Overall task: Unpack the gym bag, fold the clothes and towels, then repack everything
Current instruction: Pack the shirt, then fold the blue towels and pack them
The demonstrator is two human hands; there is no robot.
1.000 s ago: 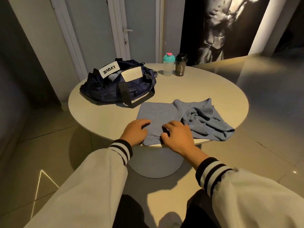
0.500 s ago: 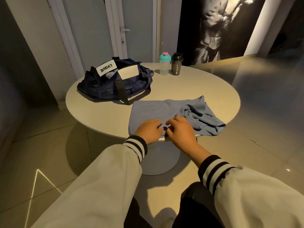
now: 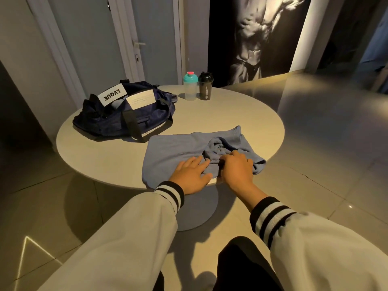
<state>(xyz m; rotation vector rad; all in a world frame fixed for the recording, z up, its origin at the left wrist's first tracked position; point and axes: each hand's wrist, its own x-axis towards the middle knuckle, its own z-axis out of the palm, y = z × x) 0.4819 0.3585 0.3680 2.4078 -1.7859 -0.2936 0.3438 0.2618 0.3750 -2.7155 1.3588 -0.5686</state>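
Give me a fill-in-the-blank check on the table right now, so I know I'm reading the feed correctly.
1. The left hand lies flat, fingers spread, on the ____ cloth.
2. The bag sits on the ____ side of the table.
3. The teal-lidded bottle and the black bottle stand at the table's ____ edge.
Missing words: blue; left; far.

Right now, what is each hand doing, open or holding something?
Left hand: open, pressing flat on the blue cloth.
Right hand: fingers curled, gripping the cloth's bunched part.
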